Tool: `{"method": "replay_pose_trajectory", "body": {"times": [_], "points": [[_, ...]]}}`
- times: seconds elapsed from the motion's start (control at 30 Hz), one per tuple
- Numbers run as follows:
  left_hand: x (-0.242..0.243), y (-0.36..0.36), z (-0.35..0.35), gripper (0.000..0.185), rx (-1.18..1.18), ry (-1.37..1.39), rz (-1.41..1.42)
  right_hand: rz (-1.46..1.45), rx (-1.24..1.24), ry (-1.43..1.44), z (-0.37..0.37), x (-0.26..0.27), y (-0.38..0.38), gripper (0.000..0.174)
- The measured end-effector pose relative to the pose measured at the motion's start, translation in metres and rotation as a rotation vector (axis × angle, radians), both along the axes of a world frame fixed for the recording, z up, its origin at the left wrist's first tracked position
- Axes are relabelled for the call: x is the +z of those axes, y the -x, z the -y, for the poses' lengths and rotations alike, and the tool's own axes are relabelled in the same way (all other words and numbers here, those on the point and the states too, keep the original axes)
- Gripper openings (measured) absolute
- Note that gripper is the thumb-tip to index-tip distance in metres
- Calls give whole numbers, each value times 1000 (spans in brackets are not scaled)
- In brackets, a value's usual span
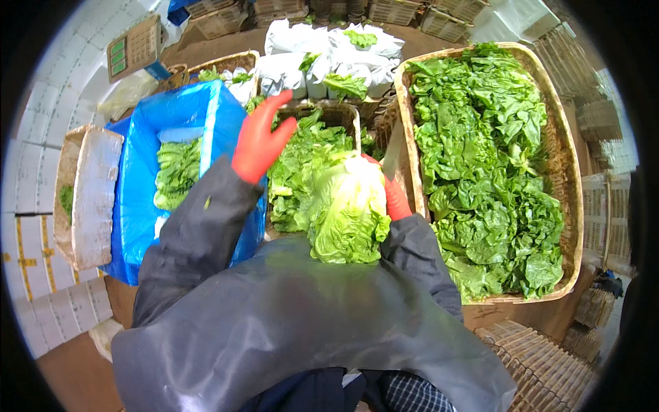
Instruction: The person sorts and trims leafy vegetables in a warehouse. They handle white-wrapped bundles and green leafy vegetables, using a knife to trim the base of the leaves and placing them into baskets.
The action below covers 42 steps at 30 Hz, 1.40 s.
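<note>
My right hand (396,200), in a red glove, is at the right side of a pale green head of lettuce (346,208) and supports it, stem end away from me. A flat knife blade (393,150) sticks up from this hand; the handle and most fingers are hidden. My left hand (261,138), also red-gloved, is raised and holds nothing, thumb and fingers apart. It is between a blue-lined box (146,129) with lettuce (178,175) inside and a middle crate (355,121) of loose leaves (293,190). A dark apron (309,319) covers my front.
A large crate (572,206) heaped with lettuce (484,170) stands right. White packages (296,41) lie beyond the middle crate. Left are a foam box (98,195) and a scale (135,49). Stacked crates (540,355) stand at lower right, white boxes (36,123) along the left.
</note>
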<state>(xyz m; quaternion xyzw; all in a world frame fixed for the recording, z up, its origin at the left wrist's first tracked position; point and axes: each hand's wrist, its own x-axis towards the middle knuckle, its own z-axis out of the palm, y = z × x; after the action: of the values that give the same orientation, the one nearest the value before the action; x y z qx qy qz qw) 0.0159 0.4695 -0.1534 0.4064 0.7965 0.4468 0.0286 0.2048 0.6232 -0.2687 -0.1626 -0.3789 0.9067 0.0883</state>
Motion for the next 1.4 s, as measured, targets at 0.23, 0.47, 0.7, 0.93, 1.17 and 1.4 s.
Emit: {"method": "replay_pose_trajectory", "body": {"times": [0.23, 0.47, 0.7, 0.93, 1.17, 1.4], "points": [[-67, -45, -8, 83, -272, -60, 766, 107, -421, -337, 10, 41, -1, 42], [-164, 54, 7, 53, -669, -367, 1800, 633, -280, -1136, -52, 52, 3, 23], [-93, 2, 38, 45, -604, -28, 1475, 87, -32, -917, 1, 27, 14, 36], [-73, -33, 45, 94, -582, 10, 1333, 391, 415, -1135, -32, 81, 50, 29], [-102, -22, 69, 94, -441, -176, 1243, 495, 816, -1972, -84, 37, 114, 27], [-101, 40, 113, 83, -469, -434, 1426, 47, 599, -434, 10, 44, 160, 49]]}}
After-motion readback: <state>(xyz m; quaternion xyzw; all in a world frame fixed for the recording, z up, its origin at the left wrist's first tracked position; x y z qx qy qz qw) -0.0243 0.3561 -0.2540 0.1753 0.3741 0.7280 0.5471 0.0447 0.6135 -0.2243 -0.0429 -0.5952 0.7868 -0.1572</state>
